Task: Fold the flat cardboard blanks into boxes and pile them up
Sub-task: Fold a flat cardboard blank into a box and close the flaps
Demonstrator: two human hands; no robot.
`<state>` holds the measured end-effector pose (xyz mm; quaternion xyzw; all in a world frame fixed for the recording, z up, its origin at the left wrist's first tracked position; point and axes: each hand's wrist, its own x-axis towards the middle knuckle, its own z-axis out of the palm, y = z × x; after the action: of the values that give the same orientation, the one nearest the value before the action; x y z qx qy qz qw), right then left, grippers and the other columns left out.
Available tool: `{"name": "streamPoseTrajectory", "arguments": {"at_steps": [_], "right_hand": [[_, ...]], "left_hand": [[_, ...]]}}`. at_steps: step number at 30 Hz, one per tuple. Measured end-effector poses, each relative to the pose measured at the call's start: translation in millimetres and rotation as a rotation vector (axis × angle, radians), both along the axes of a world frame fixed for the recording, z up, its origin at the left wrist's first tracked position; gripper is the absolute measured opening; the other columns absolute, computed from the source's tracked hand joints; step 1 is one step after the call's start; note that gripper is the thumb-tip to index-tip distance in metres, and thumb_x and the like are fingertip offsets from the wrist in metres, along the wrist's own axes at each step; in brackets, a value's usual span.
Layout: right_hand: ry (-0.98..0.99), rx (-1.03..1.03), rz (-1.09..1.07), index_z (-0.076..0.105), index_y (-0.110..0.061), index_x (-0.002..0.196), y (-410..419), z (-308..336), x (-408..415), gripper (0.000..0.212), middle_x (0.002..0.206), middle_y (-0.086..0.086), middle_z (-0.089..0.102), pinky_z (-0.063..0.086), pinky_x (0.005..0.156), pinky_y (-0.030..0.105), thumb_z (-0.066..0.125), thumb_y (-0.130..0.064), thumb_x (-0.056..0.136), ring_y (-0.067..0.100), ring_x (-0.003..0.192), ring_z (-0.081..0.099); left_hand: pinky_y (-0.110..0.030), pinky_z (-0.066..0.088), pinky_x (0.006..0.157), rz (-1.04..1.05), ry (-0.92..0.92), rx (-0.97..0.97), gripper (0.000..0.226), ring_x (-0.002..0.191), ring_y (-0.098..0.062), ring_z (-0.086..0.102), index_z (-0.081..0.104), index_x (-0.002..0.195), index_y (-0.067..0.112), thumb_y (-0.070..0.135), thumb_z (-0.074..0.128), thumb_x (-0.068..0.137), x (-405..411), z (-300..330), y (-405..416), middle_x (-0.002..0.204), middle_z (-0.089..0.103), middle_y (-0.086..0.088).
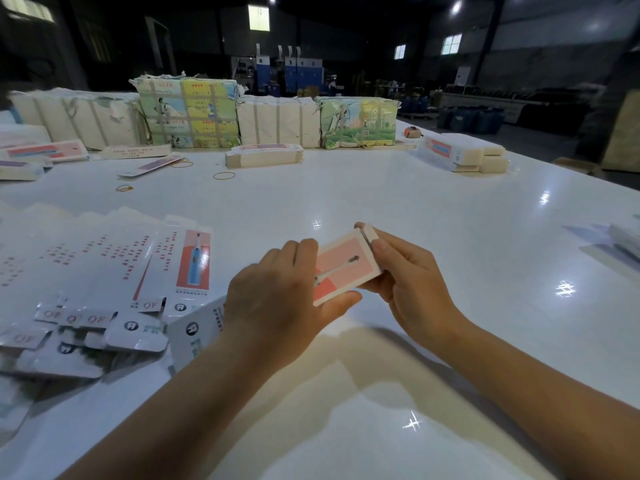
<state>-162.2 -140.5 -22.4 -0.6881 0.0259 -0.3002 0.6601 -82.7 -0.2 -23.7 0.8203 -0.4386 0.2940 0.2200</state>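
Note:
A long white and pink toothbrush box is held just above the white table, its far end pointing away to the right. My left hand grips its near part, fingers over the top and thumb under the front edge. My right hand holds the far end, with its fingers on the end flap. Flat printed blanks lie fanned out on the table to the left of my hands. The box's near end is hidden behind my left hand.
Paper-wrapped bundles line the table's far edge. Stacks of blanks sit at the back middle, back right and far left. Rubber bands lie loose on the table. More white pieces show at the right edge.

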Motion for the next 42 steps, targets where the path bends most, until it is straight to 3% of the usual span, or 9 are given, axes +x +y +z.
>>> {"name": "streamPoseTrajectory", "arguments": {"at_steps": [7,12,14,23,27,31,38,40,42], "right_hand": [[-0.041,-0.066,-0.057,0.074,-0.043,0.081,1,-3,-1,0.038,0.079,-0.008,0.070,0.055,0.072,0.021,0.043,-0.021,0.090,0.010,0.078,0.065],[0.005,-0.200,-0.169,0.064,-0.021,0.082,2,-5,-2,0.028,0.083,0.008,0.060,0.048,0.075,0.033,0.036,-0.020,0.085,0.017,0.073,0.055],[0.012,-0.322,-0.246,0.063,-0.035,0.088,5,-7,-3,0.029,0.096,-0.004,0.062,0.050,0.076,0.029,0.036,-0.025,0.090,0.015,0.083,0.058],[0.199,-0.786,-0.389,0.037,-0.019,0.144,10,-9,-5,0.058,0.139,-0.003,0.051,0.040,0.098,0.022,0.020,-0.041,0.093,0.014,0.120,0.051],[0.199,-0.683,-0.352,0.040,-0.020,0.142,9,-10,-4,0.050,0.136,-0.006,0.054,0.044,0.099,0.027,0.027,-0.040,0.098,0.011,0.116,0.053],[0.195,-0.426,-0.241,0.039,-0.027,0.142,4,-11,1,0.043,0.120,-0.031,0.049,0.041,0.082,0.002,0.037,-0.035,0.100,-0.020,0.098,0.050],[0.144,-0.529,-0.214,0.057,-0.017,0.109,7,-14,-1,0.029,0.084,-0.011,0.063,0.043,0.070,0.015,0.038,-0.035,0.095,0.004,0.077,0.057],[0.180,-0.517,-0.168,0.051,-0.022,0.122,3,-13,-1,0.028,0.107,-0.013,0.062,0.044,0.082,0.019,0.042,-0.032,0.097,0.001,0.089,0.056],[0.190,-0.502,-0.102,0.023,-0.037,0.145,0,-9,-4,0.056,0.146,-0.016,0.035,0.036,0.103,0.024,0.048,-0.025,0.096,0.000,0.122,0.042]], "left_hand": [[-0.026,0.046,0.049,-0.011,0.012,0.012,0.072,0.055,-0.022,0.060,0.061,0.096,0.007,0.070,0.034,0.073,-3,2,-1,0.076,0.065,-0.007],[-0.022,0.036,0.048,0.001,-0.006,0.017,0.070,0.052,-0.019,0.056,0.061,0.093,0.008,0.069,0.034,0.072,-5,4,-3,0.070,0.061,-0.005],[-0.022,0.037,0.047,-0.006,-0.012,0.018,0.070,0.051,-0.019,0.056,0.061,0.093,0.007,0.068,0.033,0.072,-7,3,-3,0.069,0.060,-0.005],[-0.032,0.050,0.040,-0.027,0.006,-0.042,0.069,0.048,-0.028,0.057,0.062,0.087,0.000,0.060,0.029,0.075,-16,4,-3,0.066,0.061,-0.011],[-0.028,0.045,0.041,-0.003,0.006,-0.005,0.066,0.047,-0.026,0.057,0.061,0.088,0.002,0.059,0.034,0.073,-15,4,-4,0.066,0.060,-0.010],[-0.027,0.045,0.043,0.018,-0.004,-0.005,0.068,0.047,-0.026,0.059,0.062,0.088,0.002,0.063,0.034,0.073,-10,5,-4,0.068,0.063,-0.011],[-0.031,0.047,0.039,-0.012,-0.026,0.035,0.060,0.047,-0.028,0.057,0.060,0.087,0.002,0.058,0.045,0.071,-4,3,-5,0.066,0.061,-0.012],[-0.031,0.047,0.041,-0.018,-0.010,0.058,0.062,0.048,-0.029,0.058,0.061,0.088,0.002,0.060,0.047,0.071,-2,3,-4,0.068,0.062,-0.012],[-0.027,0.045,0.046,-0.033,0.002,0.095,0.061,0.052,-0.028,0.060,0.060,0.092,0.004,0.060,0.055,0.067,7,1,-2,0.073,0.065,-0.011]]}}
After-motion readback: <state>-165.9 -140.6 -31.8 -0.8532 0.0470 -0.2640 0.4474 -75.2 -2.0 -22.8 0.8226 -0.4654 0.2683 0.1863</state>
